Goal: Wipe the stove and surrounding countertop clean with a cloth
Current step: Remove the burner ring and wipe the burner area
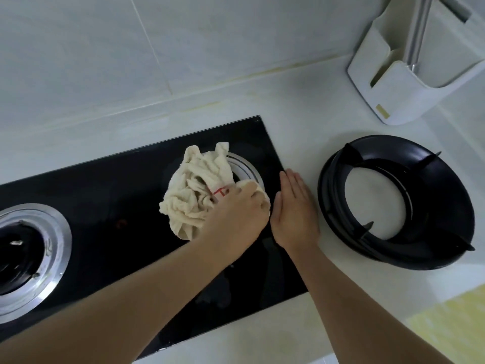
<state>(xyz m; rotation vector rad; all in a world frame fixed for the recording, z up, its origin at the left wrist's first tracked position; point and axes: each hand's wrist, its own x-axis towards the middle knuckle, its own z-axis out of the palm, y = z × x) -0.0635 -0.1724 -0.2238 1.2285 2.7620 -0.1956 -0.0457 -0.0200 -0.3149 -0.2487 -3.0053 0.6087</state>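
Two hands mid-frame | left hand (236, 214) fingers clamped on cloth (199, 190) over stove (131, 206) burner | right hand (294, 206) fingers straight, together, at stove edge | pan support (446, 206) on worktop (301, 132), right

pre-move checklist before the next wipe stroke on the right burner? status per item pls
1. Cloth in hand: ok, left hand grips it, bunched.
2. Cloth on the target: ok, it lies over the right burner ring on the stove.
3. Pan support out of the way: ok, it sits on the countertop, right of the stove.
4. Right hand free: ok, flat at the stove's right edge, holding nothing.
5. Left burner clean: cannot tell.
6. Burner off or cool: cannot tell.
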